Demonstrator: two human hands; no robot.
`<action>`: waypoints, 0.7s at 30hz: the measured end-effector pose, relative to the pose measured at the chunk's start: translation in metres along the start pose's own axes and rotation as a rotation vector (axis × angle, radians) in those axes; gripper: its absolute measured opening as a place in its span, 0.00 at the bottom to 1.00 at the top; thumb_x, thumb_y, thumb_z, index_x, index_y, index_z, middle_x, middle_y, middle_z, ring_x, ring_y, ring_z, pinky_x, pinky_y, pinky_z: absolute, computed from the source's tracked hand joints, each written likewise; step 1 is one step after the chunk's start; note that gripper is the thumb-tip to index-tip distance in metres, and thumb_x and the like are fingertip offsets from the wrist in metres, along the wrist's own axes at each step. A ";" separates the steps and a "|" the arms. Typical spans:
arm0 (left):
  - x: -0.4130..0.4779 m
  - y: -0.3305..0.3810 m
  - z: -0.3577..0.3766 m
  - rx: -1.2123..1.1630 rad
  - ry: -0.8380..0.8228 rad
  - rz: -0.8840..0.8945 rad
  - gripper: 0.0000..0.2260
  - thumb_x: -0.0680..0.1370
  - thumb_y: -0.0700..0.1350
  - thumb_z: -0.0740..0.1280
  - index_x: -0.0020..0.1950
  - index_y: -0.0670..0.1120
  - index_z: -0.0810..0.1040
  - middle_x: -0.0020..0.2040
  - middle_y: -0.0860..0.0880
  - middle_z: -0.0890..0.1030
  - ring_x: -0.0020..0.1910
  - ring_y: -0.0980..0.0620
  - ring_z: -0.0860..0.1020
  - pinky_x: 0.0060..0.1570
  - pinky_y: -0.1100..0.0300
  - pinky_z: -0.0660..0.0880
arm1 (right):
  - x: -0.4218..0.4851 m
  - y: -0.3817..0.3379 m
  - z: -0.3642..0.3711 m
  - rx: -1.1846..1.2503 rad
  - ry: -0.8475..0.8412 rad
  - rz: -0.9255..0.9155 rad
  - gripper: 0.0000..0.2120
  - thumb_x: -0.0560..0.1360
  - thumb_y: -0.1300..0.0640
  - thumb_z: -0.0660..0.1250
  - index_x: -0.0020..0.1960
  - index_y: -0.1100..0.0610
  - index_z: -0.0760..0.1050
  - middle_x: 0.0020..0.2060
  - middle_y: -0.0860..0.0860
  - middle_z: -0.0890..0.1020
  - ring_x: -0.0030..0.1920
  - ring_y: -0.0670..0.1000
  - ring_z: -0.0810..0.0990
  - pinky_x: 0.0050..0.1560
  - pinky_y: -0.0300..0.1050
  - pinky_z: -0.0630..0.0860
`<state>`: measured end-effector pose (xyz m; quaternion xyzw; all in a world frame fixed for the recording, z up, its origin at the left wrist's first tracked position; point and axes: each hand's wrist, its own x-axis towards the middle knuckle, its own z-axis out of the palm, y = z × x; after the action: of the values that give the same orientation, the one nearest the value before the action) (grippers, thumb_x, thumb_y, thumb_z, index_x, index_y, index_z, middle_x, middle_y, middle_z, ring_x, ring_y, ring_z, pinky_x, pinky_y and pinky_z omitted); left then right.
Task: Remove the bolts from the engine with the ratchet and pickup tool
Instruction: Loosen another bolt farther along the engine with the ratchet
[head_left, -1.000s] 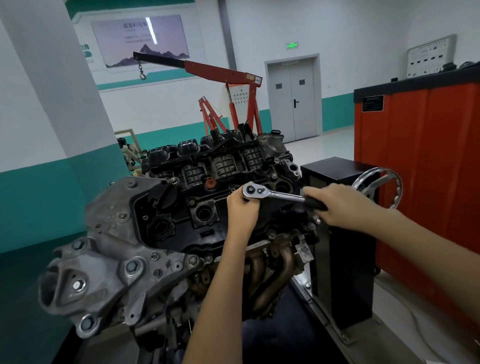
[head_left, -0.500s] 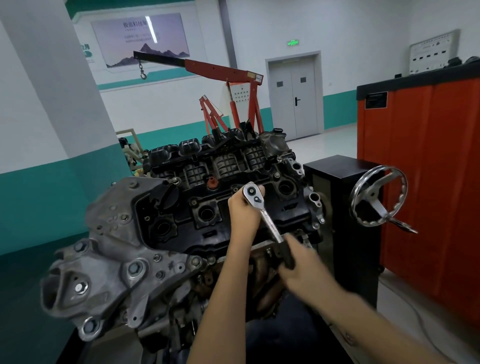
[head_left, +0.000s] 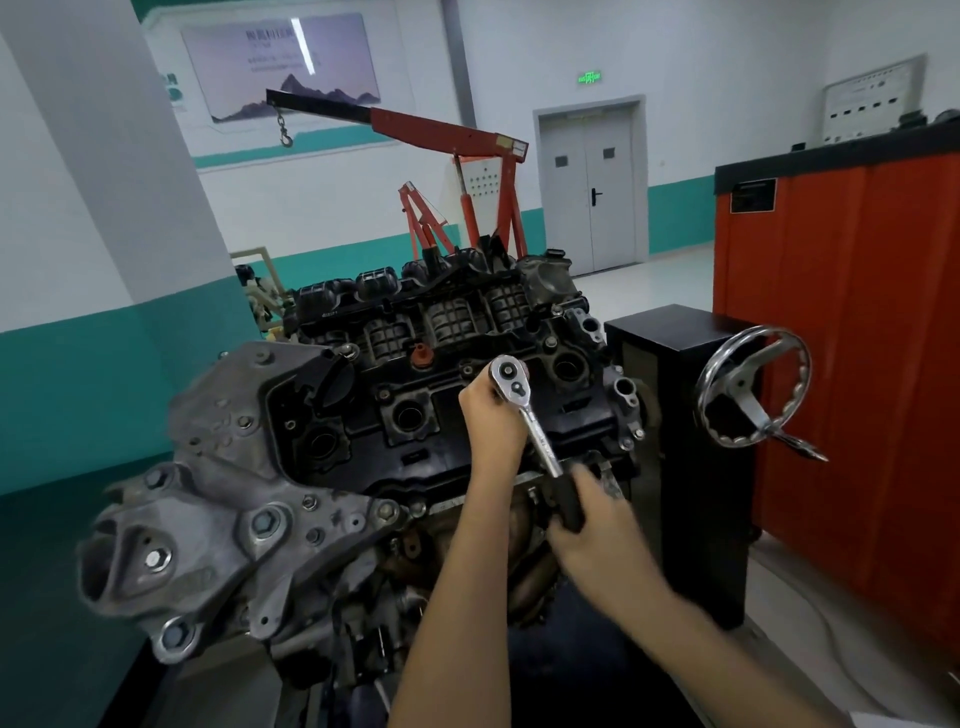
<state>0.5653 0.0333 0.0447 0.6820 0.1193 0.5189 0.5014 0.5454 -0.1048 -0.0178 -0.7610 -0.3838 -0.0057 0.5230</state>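
Observation:
A black and grey engine (head_left: 363, 447) sits on a stand in front of me. A chrome ratchet (head_left: 524, 410) stands with its head over the black valve cover, its handle slanting down toward me. My left hand (head_left: 493, 421) curls round the ratchet just under the head and steadies it. My right hand (head_left: 597, 525) grips the black handle end near the front edge of the valve cover. The bolt under the ratchet head is hidden. Several other bolts (head_left: 262, 522) show on the grey front bracket. No pickup tool is in view.
A black stand box (head_left: 691, 467) with a chrome handwheel (head_left: 753, 387) stands right of the engine. An orange cabinet (head_left: 857, 338) fills the right side. A red engine hoist (head_left: 457, 171) stands behind. A white and teal pillar (head_left: 119, 208) is at the left.
My right hand swung the ratchet handle from pointing right to slanting down toward me, then held about there. My left hand stayed at the ratchet head.

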 end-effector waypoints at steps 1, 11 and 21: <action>0.001 0.001 0.001 -0.024 0.024 -0.022 0.28 0.76 0.29 0.65 0.22 0.55 0.65 0.21 0.59 0.64 0.25 0.62 0.61 0.29 0.71 0.59 | -0.004 -0.007 0.017 0.088 0.015 0.031 0.12 0.71 0.66 0.65 0.44 0.50 0.68 0.34 0.54 0.75 0.29 0.44 0.74 0.27 0.32 0.68; 0.007 0.008 -0.016 0.133 -0.184 0.005 0.20 0.75 0.32 0.62 0.28 0.52 0.71 0.21 0.59 0.69 0.25 0.62 0.65 0.31 0.62 0.62 | 0.060 0.003 -0.094 -0.546 -0.232 -0.159 0.13 0.73 0.62 0.66 0.56 0.53 0.70 0.37 0.53 0.77 0.35 0.55 0.79 0.36 0.47 0.76; -0.003 0.004 -0.006 -0.059 -0.024 -0.040 0.25 0.78 0.35 0.67 0.24 0.54 0.66 0.22 0.60 0.65 0.26 0.63 0.62 0.29 0.71 0.61 | 0.007 0.003 -0.011 -0.097 -0.010 -0.007 0.14 0.70 0.63 0.66 0.47 0.48 0.66 0.32 0.52 0.74 0.30 0.53 0.75 0.30 0.44 0.73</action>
<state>0.5578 0.0323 0.0456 0.6705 0.1118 0.5038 0.5330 0.5569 -0.1104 -0.0124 -0.7840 -0.3883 -0.0222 0.4838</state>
